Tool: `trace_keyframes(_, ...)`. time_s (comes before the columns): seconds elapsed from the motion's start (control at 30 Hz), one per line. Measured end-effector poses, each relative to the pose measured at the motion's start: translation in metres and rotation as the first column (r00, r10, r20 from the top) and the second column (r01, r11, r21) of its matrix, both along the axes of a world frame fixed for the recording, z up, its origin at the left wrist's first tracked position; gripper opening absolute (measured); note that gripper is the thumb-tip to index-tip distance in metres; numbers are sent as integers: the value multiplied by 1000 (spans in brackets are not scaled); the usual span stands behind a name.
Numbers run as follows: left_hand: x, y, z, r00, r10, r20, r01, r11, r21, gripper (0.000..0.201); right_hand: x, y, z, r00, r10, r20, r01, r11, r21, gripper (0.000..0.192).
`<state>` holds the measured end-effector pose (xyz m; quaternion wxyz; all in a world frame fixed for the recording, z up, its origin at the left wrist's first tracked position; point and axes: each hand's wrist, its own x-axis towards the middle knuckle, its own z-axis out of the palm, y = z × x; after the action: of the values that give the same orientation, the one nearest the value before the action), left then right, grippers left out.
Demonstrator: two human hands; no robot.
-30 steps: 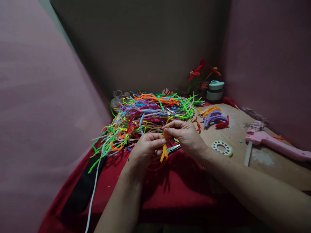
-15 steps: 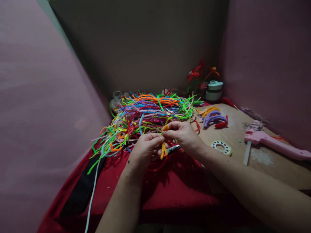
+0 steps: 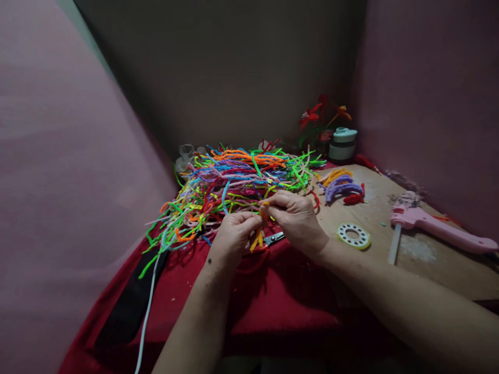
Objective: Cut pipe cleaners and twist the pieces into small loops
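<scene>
Both my hands pinch one short orange-yellow pipe cleaner just in front of a big heap of many-coloured pipe cleaners. My left hand grips its lower part, whose two ends hang down below my fingers. My right hand holds its bent top between thumb and fingers. Scissors lie on the red cloth right under my hands, mostly hidden by them.
On the wooden board at right lie a white ring-shaped disc, a pink glue gun and small bundles of orange, purple and red pieces. Pipe-cleaner flowers and a pale green jar stand at the back. A white cord trails left.
The hanging ends of the orange-yellow piece have grown shorter as my hands worked it upward. Both hands drifted slightly left and away from me.
</scene>
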<state>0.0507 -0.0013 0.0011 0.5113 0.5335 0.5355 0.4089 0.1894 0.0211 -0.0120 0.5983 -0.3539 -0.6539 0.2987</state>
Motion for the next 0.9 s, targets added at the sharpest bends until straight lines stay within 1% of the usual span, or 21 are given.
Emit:
trace_keyframes(0.1,-2,-2,2,998,-54,-36,52,998,-45,26,1,2,1,998,-27,-50,24,999,-45,12)
trace_keyframes(0.2,-2,-5,7,993,-89,-84,84,995,-53,26,2,5,1,993,-40,-110,35,998,-50,11)
trace_keyframes(0.3,-1,-5,9,992,-84,-91,80,996,-47,24,1,7,-1,990,-12,-141,6,999,-45,10)
trace_keyframes(0.37,-2,-3,8,996,-38,-81,34,998,-44,21,-1,8,-2,985,41,-169,-57,994,-90,11)
trace_keyframes(0.43,-5,-1,8,998,31,-59,-33,999,-26,21,-5,9,-5,971,80,-224,-116,981,-155,21)
trace_keyframes(0.47,-7,0,9,997,63,-32,-64,998,-1,21,-7,10,-7,968,83,-238,-127,976,-177,24)
trace_keyframes(0.5,-8,0,11,995,95,-2,-95,995,39,22,-9,10,-9,966,53,-253,-110,971,-214,22)
trace_keyframes(0.57,-8,0,20,985,171,22,-172,977,125,22,-13,10,-14,967,18,-253,-97,948,-304,16)
trace_keyframes(0.6,-6,-1,27,981,195,19,-196,965,175,21,-15,10,-17,973,30,-230,-108,936,-336,15)
trace_keyframes(0.63,-1,-1,35,980,199,-16,-190,954,232,20,-17,9,-19,981,68,-182,-129,928,-349,14)
trace_keyframes(0.7,17,0,54,971,195,-141,-143,938,317,18,-20,4,-21,988,153,11,-143,942,-303,14)
trace_keyframes(0.73,28,3,63,959,169,-226,-81,932,353,17,-21,1,-21,975,179,132,-141,955,-260,16)
trace_keyframes(0.77,41,9,70,938,132,-321,0,926,378,16,-21,-2,-21,946,199,258,-142,964,-224,18)
trace_keyframes(0.8,55,18,75,909,99,-404,65,925,374,18,-22,-4,-20,912,183,368,-114,973,-200,20)
trace_keyframes(0.83,68,28,78,879,49,-475,130,933,335,21,-22,-7,-19,862,182,473,-113,979,-170,23)
trace_keyframes(0.9,93,55,76,841,-70,-536,213,954,210,21,-25,-8,-19,758,183,626,-136,983,-123,27)
